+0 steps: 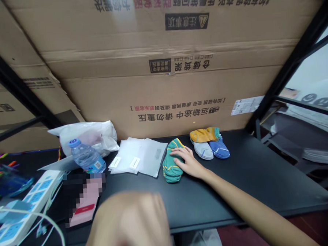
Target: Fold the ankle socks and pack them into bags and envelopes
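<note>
In the head view, my black table (254,177) spans the lower half of the frame, its surface smooth and dark. Behind it a big cardboard panel (167,88), printed with upside-down characters, fills the top. A black metal post slants down each side, and a dark red floor (247,239) shows at the bottom right.

Right of the frame's centre lies the green sock bundle (169,170), folded long and soft, with thin yellow lines and a yellow edge at its upper end. My right hand (185,160) rests over its right side, fingers reaching loosely across the fabric and only slightly bent, the palm low. My left hand (130,222), at the bottom centre, is a blur with the fingers seemingly curled; I cannot tell how far open it is or whether it has hold of anything.

I count one green bundle, and three more socks or bundles to its right: a mustard one (204,135) lying across a pale grey one (202,151) and a blue one (220,148). On the left I count one water bottle (87,156), one white plastic bag (106,135) and one power strip (30,203). Two white labels show on the clear sleeves (148,158) left of the green bundle.
</note>
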A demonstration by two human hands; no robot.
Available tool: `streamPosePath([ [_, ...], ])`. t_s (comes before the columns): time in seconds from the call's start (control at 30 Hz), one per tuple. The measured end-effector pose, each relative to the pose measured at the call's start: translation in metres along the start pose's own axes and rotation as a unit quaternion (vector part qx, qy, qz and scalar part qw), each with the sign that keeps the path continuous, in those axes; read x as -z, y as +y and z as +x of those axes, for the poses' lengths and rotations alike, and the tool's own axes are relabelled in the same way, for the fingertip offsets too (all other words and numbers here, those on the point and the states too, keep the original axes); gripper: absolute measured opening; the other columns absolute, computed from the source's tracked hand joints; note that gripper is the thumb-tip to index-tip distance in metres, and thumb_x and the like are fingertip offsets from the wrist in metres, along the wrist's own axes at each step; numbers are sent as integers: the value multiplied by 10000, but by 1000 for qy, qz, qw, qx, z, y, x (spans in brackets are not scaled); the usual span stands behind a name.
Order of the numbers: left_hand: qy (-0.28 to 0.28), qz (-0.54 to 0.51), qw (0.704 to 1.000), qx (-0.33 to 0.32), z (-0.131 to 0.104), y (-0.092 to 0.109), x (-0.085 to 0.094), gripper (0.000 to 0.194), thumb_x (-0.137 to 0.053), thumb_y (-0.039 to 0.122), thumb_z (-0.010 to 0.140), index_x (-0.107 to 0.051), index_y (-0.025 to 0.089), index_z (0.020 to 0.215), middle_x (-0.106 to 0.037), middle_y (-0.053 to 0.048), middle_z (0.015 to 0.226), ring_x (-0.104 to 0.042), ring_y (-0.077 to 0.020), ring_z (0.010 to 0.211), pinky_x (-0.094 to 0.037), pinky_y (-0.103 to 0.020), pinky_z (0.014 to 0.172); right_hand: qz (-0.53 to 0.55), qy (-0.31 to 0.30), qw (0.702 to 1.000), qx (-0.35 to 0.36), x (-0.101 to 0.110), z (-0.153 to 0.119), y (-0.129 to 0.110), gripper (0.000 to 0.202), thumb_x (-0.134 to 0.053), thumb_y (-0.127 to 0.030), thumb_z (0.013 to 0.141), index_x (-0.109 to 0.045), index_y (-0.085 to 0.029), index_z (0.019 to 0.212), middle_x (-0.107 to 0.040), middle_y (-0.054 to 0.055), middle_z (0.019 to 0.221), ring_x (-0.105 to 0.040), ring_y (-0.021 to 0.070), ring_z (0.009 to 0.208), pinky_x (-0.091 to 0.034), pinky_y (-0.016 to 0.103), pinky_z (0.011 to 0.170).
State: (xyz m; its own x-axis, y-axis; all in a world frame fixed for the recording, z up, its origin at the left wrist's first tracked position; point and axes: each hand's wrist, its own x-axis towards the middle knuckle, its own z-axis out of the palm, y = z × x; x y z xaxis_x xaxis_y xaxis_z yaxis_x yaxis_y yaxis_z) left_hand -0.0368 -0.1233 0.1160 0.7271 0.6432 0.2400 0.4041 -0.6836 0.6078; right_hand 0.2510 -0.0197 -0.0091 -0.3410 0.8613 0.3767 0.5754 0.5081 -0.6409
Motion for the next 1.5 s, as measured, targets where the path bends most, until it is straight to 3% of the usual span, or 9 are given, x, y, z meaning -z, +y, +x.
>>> streamPosePath([
  [0.1,40,-17,999,31,78,-42,10,539,-505,747,958,-735,260,923,-717,-53,813,-668,-215,713,-490,-351,592,-6,36,999,-3,2,2,5,300,-533,-358,1039,-672,-310,1301,-650,89,1444,-539,293,1434,-250,624,1259],
  [0.17,96,-15,993,69,111,-75,5,526,-476,659,1003,-659,197,828,-684,-38,753,-619,-183,693,-472,-325,657,-20,65,998,-14,2,3,10,325,-550,-360,1018,-664,-306,1318,-617,97,1476,-514,310,1450,-310,609,1237],
  [0.23,107,23,988,109,123,-103,-9,463,-478,572,1017,-636,187,814,-669,-20,727,-599,-170,682,-433,-303,668,-35,95,994,-37,0,4,16,386,-581,-360,985,-636,-294,1361,-561,116,1526,-482,329,1472,-348,599,1225],
  [0.37,51,86,985,138,110,-136,-37,329,-488,467,1027,-672,215,920,-677,6,710,-612,-172,656,-371,-282,636,-18,114,990,-77,-1,5,25,569,-618,-353,942,-514,-264,1494,-543,151,1530,-520,333,1444,-425,556,1204],
  [0.63,41,169,975,135,101,-149,-34,250,-514,320,978,-642,229,1173,-694,-3,757,-643,-208,679,-401,-301,657,39,-7,998,-51,13,3,14,660,-682,-275,874,-492,-268,1506,-634,101,1468,-620,306,1329,-456,502,1186],
  [0.93,11,304,921,242,95,-146,-12,335,-499,264,943,-609,256,1260,-765,-65,900,-739,-286,836,-456,-323,704,5,-22,999,-49,14,0,10,546,-609,-367,984,-481,-286,1508,-595,102,1498,-557,315,1400,-406,542,1220],
  [1.13,50,293,909,291,90,-153,3,315,-507,242,912,-601,263,1212,-768,-63,921,-731,-284,846,-467,-329,735,3,-19,999,-41,14,-1,9,531,-592,-367,1007,-477,-284,1519,-615,103,1452,-579,308,1358,-432,527,1191],
  [1.33,71,306,898,307,86,-154,19,312,-519,528,956,-601,245,1058,-749,-75,871,-730,-328,893,-464,-349,746,9,-13,999,-38,14,-1,11,521,-584,-365,1013,-483,-280,1516,-616,111,1428,-590,305,1328,-454,520,1165],
  [1.5,17,310,887,343,80,-163,25,227,-554,455,903,-610,235,895,-750,-109,920,-718,-341,879,-440,-355,709,13,-18,999,-33,13,-1,12,527,-586,-365,1011,-475,-281,1520,-618,105,1449,-583,305,1349,-446,517,1180],
])
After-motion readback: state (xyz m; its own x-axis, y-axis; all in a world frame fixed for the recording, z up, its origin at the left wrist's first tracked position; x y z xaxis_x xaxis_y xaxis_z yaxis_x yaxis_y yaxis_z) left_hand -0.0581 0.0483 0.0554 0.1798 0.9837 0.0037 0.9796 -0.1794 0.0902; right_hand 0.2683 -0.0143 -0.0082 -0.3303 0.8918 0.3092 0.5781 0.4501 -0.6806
